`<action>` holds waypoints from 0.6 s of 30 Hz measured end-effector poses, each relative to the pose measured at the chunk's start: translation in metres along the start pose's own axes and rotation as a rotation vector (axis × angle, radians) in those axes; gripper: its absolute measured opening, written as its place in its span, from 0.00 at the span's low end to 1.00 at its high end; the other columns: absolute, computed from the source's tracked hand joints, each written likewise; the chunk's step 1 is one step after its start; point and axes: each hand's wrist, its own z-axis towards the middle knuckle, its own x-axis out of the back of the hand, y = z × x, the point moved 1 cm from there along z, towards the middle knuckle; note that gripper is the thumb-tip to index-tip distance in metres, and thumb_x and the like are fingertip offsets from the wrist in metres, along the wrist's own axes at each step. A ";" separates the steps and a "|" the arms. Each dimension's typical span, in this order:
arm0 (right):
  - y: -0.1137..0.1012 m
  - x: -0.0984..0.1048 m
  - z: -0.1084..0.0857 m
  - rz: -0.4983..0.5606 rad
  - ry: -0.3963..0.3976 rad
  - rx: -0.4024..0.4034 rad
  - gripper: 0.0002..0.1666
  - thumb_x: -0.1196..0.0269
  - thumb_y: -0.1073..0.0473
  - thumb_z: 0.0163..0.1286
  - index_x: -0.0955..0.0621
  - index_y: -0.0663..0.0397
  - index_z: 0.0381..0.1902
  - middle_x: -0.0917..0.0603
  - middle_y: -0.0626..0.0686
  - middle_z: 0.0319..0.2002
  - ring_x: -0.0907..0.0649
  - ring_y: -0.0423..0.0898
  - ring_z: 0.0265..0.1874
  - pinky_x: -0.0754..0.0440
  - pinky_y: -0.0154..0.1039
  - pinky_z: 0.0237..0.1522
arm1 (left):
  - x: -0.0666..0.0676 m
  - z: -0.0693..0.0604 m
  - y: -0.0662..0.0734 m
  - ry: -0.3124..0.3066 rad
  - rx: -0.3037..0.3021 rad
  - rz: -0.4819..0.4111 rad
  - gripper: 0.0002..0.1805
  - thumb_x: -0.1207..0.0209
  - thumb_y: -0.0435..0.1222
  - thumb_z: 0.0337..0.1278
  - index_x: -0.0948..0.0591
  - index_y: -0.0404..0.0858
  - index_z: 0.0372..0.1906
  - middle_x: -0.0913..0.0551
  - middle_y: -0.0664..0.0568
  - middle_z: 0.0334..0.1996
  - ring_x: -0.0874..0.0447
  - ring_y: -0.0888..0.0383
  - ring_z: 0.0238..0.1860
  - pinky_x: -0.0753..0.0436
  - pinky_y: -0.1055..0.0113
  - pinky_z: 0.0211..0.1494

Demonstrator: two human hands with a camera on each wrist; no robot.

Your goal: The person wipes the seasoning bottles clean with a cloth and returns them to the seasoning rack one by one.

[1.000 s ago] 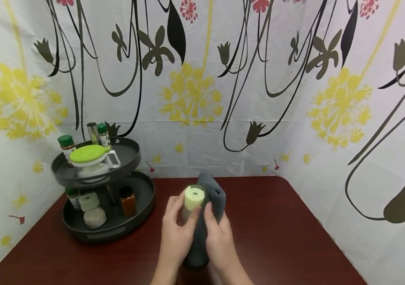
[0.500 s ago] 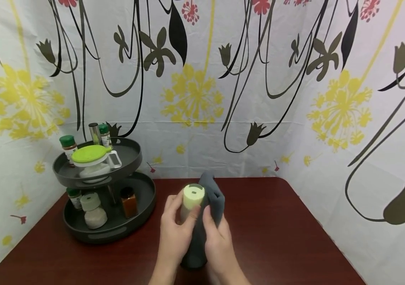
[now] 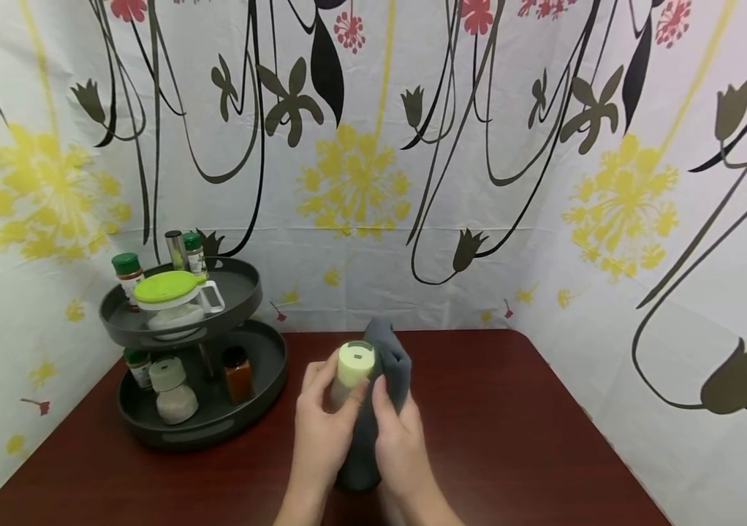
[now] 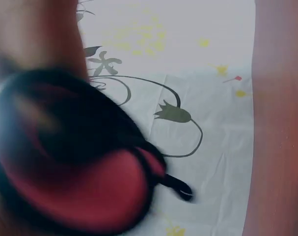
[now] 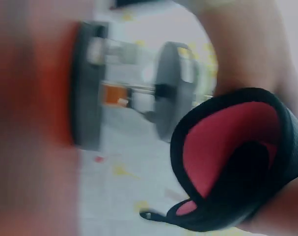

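Observation:
In the head view my left hand (image 3: 323,431) holds a small jar with a pale yellow-green lid (image 3: 356,359) upright, fingers and thumb around its sides. My right hand (image 3: 403,447) grips a dark grey-blue cloth (image 3: 388,352) against the jar's right side, thumb toward me. The cloth hangs down between the two hands, its lower end low over the table. Most of the jar's body is hidden by the fingers and cloth. Both wrist views mainly show black straps with pink lining; the left wrist view does not show the jar.
A two-tier dark grey turntable rack (image 3: 202,431) stands on the left of the reddish-brown table (image 3: 512,438). On it are green-capped spice bottles (image 3: 129,276), a container with a lime-green lid (image 3: 166,287), a white-lidded shaker (image 3: 175,394) and an orange-brown spice jar (image 3: 238,376). A flower-patterned sheet (image 3: 360,277) hangs behind.
The hands keep their hold on the jar and the cloth and have drifted only very slightly left. The head view has shifted a little.

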 end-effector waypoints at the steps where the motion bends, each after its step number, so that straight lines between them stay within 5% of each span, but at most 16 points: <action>1: 0.006 0.000 -0.001 0.016 -0.006 -0.038 0.41 0.55 0.35 0.87 0.43 0.51 0.85 0.31 0.58 0.80 0.28 0.52 0.77 0.28 0.52 0.77 | 0.001 0.000 0.000 0.009 -0.008 -0.007 0.30 0.27 0.40 0.65 0.19 0.49 0.71 0.20 0.50 0.52 0.23 0.57 0.57 0.26 0.47 0.70; 5: 0.011 0.000 0.000 -0.021 -0.005 -0.101 0.41 0.56 0.34 0.86 0.41 0.50 0.84 0.28 0.57 0.78 0.25 0.50 0.75 0.24 0.51 0.73 | 0.005 0.001 0.002 0.023 -0.022 -0.024 0.30 0.27 0.42 0.66 0.19 0.51 0.71 0.21 0.51 0.53 0.24 0.57 0.59 0.29 0.46 0.73; 12: -0.008 0.003 0.000 -0.097 0.079 0.066 0.37 0.54 0.37 0.87 0.38 0.49 0.83 0.29 0.56 0.78 0.27 0.53 0.77 0.30 0.59 0.77 | 0.000 0.000 -0.001 -0.044 0.013 -0.009 0.30 0.27 0.44 0.65 0.19 0.52 0.72 0.19 0.52 0.54 0.24 0.57 0.61 0.27 0.42 0.72; 15: 0.004 0.003 -0.004 -0.053 0.052 -0.007 0.39 0.55 0.37 0.87 0.39 0.53 0.83 0.27 0.58 0.77 0.24 0.51 0.74 0.25 0.54 0.74 | 0.000 0.000 -0.003 -0.028 0.017 -0.044 0.31 0.26 0.42 0.64 0.19 0.51 0.71 0.20 0.51 0.54 0.24 0.56 0.61 0.28 0.44 0.73; 18: 0.018 0.005 -0.006 0.026 0.027 -0.162 0.39 0.54 0.35 0.87 0.37 0.54 0.81 0.21 0.58 0.72 0.18 0.48 0.66 0.18 0.48 0.66 | 0.002 0.000 -0.005 -0.007 0.015 -0.066 0.31 0.25 0.41 0.63 0.19 0.49 0.71 0.20 0.50 0.55 0.24 0.55 0.60 0.27 0.45 0.72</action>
